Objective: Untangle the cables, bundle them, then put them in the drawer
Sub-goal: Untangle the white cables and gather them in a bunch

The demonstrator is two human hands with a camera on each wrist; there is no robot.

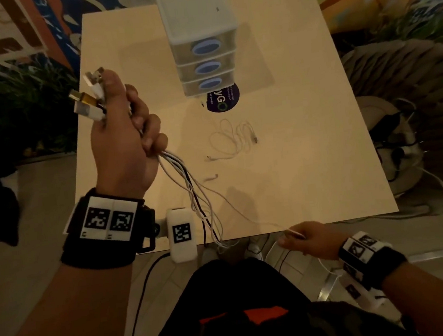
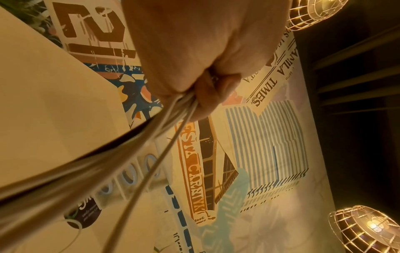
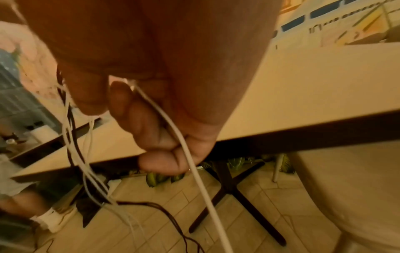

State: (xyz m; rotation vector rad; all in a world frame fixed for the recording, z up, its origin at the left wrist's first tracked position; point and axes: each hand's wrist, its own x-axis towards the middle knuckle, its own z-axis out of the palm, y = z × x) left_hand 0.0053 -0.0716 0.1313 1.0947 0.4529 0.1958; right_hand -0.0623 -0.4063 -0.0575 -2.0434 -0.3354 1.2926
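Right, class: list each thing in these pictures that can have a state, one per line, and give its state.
Left hand: raised, gripping the cable bundle.
Cable bundle: plug ends gathered above the fist, strands hanging loose past the table edge.
Right hand: low at the table's near edge, pinching one white cable.
Loose white cable: lying on the table, not bundled.
Drawer unit: all three drawers closed.

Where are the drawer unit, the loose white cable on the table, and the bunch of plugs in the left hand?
drawer unit (image 1: 203, 46), head view, top drawer front.
loose white cable (image 1: 232, 139), head view, middle of its loops.
bunch of plugs (image 1: 90, 98), head view, plug ends above the fist.
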